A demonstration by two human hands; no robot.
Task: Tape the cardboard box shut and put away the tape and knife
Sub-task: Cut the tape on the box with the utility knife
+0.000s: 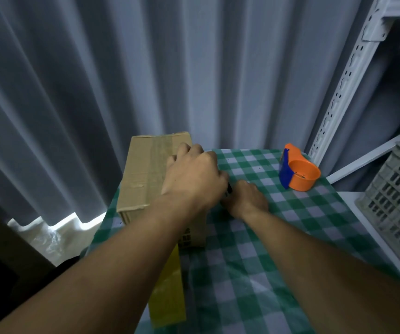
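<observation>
A brown cardboard box (143, 174) stands on the left of a table with a green checked cloth (278, 237); a clear tape strip runs along its closed top. My left hand (191, 177) lies on the box's top right edge, fingers curled over it. My right hand (247, 198) sits low on the cloth just right of the box, closed around a dark object (229, 189), probably the knife, mostly hidden. An orange and blue tape dispenser (297, 171) stands at the table's far right, apart from both hands. A strip of yellowish tape (167, 285) hangs from the box's near side.
A grey plastic crate (396, 203) sits on a white shelf at the right, beside a perforated metal rack upright (343, 83). A grey curtain hangs behind the table. Dark brown furniture stands at the left edge.
</observation>
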